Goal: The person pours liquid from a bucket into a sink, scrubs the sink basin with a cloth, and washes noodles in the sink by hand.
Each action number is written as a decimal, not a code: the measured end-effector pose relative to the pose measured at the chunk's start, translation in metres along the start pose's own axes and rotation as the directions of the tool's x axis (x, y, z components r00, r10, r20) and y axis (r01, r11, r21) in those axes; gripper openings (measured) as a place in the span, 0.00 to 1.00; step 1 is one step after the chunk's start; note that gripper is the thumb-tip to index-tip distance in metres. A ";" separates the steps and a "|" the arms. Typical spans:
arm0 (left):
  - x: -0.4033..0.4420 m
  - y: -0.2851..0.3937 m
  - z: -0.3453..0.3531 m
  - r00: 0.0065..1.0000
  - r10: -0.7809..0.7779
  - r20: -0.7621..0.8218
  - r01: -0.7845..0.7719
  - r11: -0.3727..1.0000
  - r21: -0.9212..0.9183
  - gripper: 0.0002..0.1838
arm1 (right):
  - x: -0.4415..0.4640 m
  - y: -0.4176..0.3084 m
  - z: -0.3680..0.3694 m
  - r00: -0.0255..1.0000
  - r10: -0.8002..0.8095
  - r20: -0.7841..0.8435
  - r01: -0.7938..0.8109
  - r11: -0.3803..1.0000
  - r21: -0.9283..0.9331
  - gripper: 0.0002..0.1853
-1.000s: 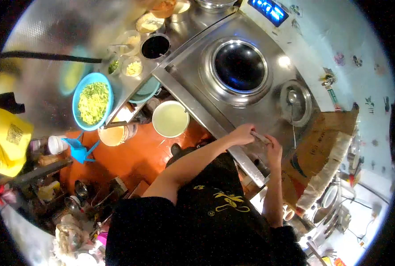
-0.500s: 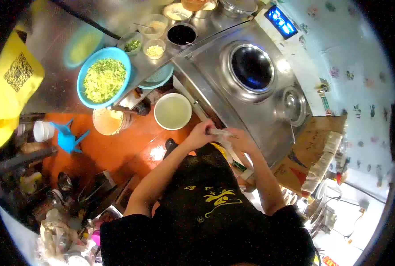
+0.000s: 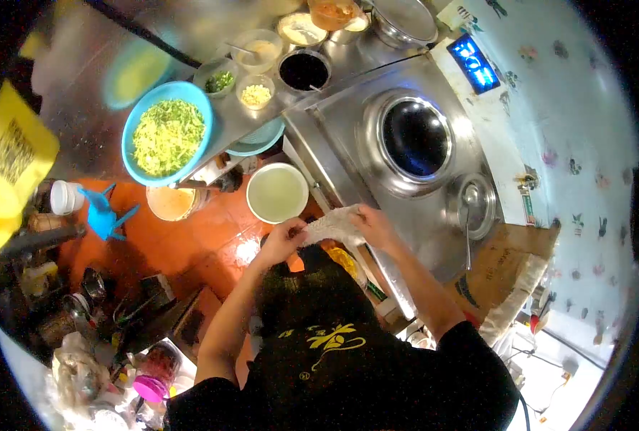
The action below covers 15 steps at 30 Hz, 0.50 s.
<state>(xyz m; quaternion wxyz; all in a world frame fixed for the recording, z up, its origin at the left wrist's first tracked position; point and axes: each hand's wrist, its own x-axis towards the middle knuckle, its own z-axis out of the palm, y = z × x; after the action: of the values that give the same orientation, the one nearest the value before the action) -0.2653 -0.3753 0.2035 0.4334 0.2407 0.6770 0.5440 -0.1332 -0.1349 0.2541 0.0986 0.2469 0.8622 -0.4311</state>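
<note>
A whitish, textured cloth [image 3: 332,225] is stretched between my two hands, in front of my black apron. My left hand [image 3: 283,241] pinches one end, its fingers closed. At the other end, my right hand [image 3: 375,227] is closed on the cloth near the steel counter's front edge. Just beyond my left hand, a white bucket [image 3: 278,192] of pale, cloudy liquid stands on the orange floor. Whether the cloth is woven or a disposable wipe, I cannot tell.
A wok [image 3: 416,136] is set into the steel counter on the right, with a round lidded pot [image 3: 473,207] and ladle nearby. On the left, a blue basin [image 3: 127,136] holds shredded greens. Sauce and seasoning bowls line the back. A cardboard box [image 3: 502,251] stands at right.
My hands have moved apart, and the cloth, bunched between them before, is now spread out. My left hand has shifted left and slightly down. The whole view has tilted a little.
</note>
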 end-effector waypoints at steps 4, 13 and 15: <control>0.084 -0.051 -0.008 0.968 -0.040 -0.247 -0.001 0.986 -0.164 0.07 | 0.102 0.019 0.003 0.976 -0.191 -0.104 0.184 0.980 -0.070 0.17; 0.059 -0.129 -0.021 0.861 -0.173 -0.478 0.123 0.983 -0.135 0.12 | 0.215 0.052 0.099 0.827 -0.531 -0.183 0.229 0.616 -0.754 0.33; 0.005 -0.149 -0.008 0.849 -0.321 -0.420 0.286 0.947 -0.146 0.10 | 0.213 0.054 0.104 0.832 -0.520 -0.191 0.213 0.619 -0.756 0.31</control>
<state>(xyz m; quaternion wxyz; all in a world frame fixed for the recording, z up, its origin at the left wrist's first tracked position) -0.2524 -0.4190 0.0619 0.3596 -0.0151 0.7646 0.5347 -0.2930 -0.1171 0.0712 -0.0817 0.0849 0.9928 -0.0190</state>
